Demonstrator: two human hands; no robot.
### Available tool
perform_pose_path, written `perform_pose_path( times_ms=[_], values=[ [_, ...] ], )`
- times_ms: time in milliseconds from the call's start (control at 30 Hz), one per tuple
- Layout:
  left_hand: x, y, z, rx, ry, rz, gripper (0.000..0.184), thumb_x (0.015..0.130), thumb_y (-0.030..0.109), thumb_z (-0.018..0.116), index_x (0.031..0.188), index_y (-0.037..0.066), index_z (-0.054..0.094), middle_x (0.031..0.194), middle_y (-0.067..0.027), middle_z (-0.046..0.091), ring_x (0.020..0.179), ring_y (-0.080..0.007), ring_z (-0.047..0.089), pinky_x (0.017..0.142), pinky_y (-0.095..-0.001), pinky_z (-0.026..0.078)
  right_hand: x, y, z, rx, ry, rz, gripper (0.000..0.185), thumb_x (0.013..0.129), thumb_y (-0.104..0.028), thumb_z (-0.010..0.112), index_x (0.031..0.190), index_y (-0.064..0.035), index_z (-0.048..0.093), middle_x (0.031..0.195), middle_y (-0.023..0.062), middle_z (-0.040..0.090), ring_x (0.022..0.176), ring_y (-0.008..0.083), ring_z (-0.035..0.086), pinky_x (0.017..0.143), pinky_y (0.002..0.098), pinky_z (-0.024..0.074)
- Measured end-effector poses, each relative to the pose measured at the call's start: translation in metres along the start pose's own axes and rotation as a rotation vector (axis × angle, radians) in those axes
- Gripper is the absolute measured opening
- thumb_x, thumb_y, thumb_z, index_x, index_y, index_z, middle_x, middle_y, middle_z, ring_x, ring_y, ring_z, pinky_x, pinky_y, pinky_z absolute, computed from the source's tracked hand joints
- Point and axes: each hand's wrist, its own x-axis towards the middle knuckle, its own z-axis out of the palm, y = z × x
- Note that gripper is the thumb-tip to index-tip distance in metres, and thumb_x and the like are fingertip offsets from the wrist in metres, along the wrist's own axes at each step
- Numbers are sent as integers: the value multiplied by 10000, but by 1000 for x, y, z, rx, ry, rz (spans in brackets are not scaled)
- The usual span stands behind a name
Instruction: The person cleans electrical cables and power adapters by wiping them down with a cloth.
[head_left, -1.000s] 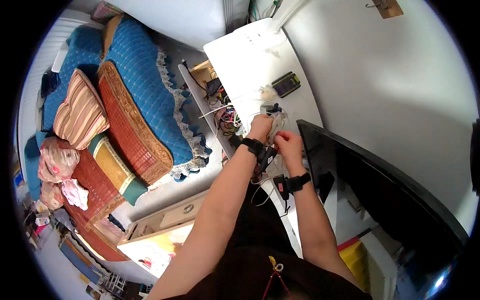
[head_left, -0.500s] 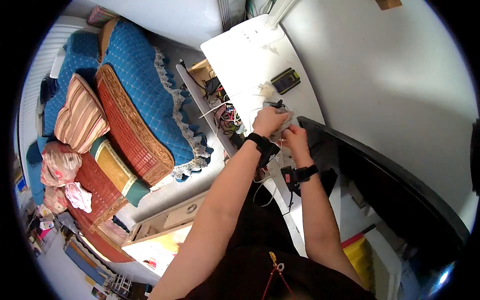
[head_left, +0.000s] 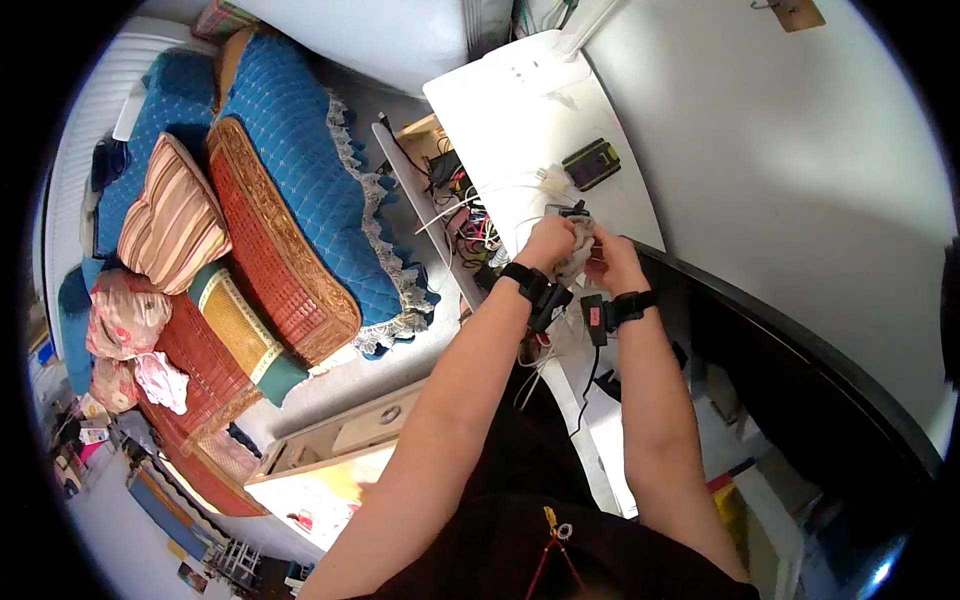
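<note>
Both hands meet over the white table [head_left: 505,130]. My left hand [head_left: 550,243] is closed around one side of a pale, crumpled bundle [head_left: 577,262], perhaps cable or cloth; its exact nature is unclear. At the bundle's other side, the fingers of my right hand [head_left: 617,262] are pinched together on it. A small dark object [head_left: 568,209] lies just beyond my left hand. White cables run across the table near the hands. Farther back lies a black and yellow-green device [head_left: 591,164].
An open drawer [head_left: 430,215] full of tangled cables and adapters juts from the table's left side. A large black screen [head_left: 800,350] stands at the right. Farther left is a blue sofa [head_left: 285,150] with mats, a striped pillow [head_left: 175,215] and plastic bags.
Both hands have shifted slightly along the table with the bundle between them, and the right fingers have moved up its side. The view has shifted a little too.
</note>
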Motion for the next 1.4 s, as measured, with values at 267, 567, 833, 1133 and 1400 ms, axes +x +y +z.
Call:
perform_pose_path(
  times_ms=[267, 567, 833, 1133, 1400],
  values=[
    [-1, 7, 19, -253, 65, -175, 251, 692, 222, 606, 729, -26, 624, 706, -166, 614, 647, -277, 593, 582, -375, 471, 16, -1, -1, 71, -1, -46, 244, 752, -297, 655, 714, -65, 587, 670, 31, 550, 566, 155, 509, 503, 298, 388],
    [1, 0, 24, -38, 135, 40, 160, 700, 107, 573, 760, -36, 614, 681, -142, 610, 590, -224, 593, 540, -349, 457, 13, -13, -3, -68, 11, 7, 240, 736, -278, 665, 615, -118, 534, 540, -19, 453, 458, 112, 386, 437, 268, 283],
    [-35, -23, 29, -620, 2, -15, 156, 720, 68, 523, 814, -15, 615, 698, -118, 594, 616, -236, 564, 555, -348, 440, 19, -14, -3, -72, 71, 82, 219, 760, -260, 624, 620, -118, 534, 536, -28, 450, 432, 86, 356, 388, 234, 255],
    [-70, -34, -6, -1152, -182, -261, 193, 831, 183, 536, 934, 27, 587, 793, -11, 594, 669, -116, 567, 582, -281, 471, -5, -8, -1, -121, -97, 121, 223, 814, -239, 581, 667, -72, 564, 553, -10, 451, 439, 81, 373, 371, 207, 230],
    [-93, -8, 17, -866, -236, -186, 203, 830, 206, 540, 766, 18, 580, 620, 10, 489, 568, -84, 427, 481, -266, 344, -4, -2, 0, -163, 28, -147, 180, 749, -191, 628, 681, -26, 610, 571, 11, 473, 464, 126, 405, 434, 277, 309]
  ],
)
